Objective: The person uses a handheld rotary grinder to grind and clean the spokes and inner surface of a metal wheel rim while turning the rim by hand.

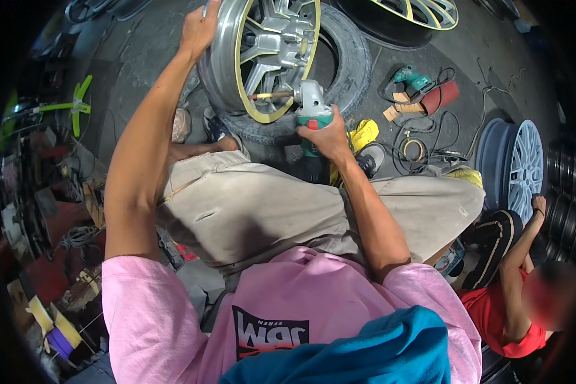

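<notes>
My left hand (201,29) is closed on the outer edge of a silver alloy wheel rim (223,64), at the top of the view. The rim stands tilted, with a yellowish lip and thick spokes. My right hand (326,136) grips a green and grey angle grinder (312,96) in front of it. From the grinder's head a thin rod-like attachment (272,95) points left across the rim's lower opening; whether its tip touches metal I cannot tell. A tire (358,61) lies on the floor under and behind the rim.
Another green power tool (419,83), sandpaper (441,97) and tangled cords (451,128) lie at right. Beyond my knee, a person in red (496,320) touches a light blue wheel (525,163). A dark wheel (390,25) is at the top; clutter fills the left.
</notes>
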`<state>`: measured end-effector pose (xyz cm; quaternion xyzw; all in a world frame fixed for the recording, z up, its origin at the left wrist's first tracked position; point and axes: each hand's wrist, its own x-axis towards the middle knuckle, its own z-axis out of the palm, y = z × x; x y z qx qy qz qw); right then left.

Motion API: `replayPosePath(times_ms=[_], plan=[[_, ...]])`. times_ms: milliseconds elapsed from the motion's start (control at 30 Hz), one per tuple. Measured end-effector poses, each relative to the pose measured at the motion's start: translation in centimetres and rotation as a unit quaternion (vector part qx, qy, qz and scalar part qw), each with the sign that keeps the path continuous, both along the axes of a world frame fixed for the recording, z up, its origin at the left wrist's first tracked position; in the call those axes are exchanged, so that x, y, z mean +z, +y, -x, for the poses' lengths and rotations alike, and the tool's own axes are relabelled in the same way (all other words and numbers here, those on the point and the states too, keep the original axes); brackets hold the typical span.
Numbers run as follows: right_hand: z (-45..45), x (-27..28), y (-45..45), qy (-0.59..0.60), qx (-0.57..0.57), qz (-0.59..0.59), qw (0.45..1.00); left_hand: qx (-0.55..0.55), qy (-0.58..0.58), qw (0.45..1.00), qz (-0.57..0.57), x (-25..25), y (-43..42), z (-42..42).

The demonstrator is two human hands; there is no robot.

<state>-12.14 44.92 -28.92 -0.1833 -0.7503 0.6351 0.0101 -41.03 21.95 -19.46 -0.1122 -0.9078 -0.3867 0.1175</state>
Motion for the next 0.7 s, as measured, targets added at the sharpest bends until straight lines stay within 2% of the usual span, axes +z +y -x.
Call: replayPosePath(times_ms=[133, 467, 567, 700], plan=[[-0.5, 0.8, 0.9, -0.038, 0.007, 0.005, 0.999, -0.008, 0.040, 0.999, 0.024, -0.9, -0.6, 1.1], [-1.4, 0.4, 1.2, -0.056, 0.024, -0.004, 0.998, -0.005, 0.026, 1.000, 0.002, -0.1, -0.1, 0.2], [-0.8, 0.7, 0.2, -0.038, -0.010, 0.034, 0.999, 0.006, 0.015, 1.000, 0.005, 0.3, 0.1, -0.1], [0.0, -0.3, -0.9, -0.015, -0.019, 0.002, 1.000, 0.007, 0.026, 0.999, 0.020, 0.1, 0.3, -0.2]])
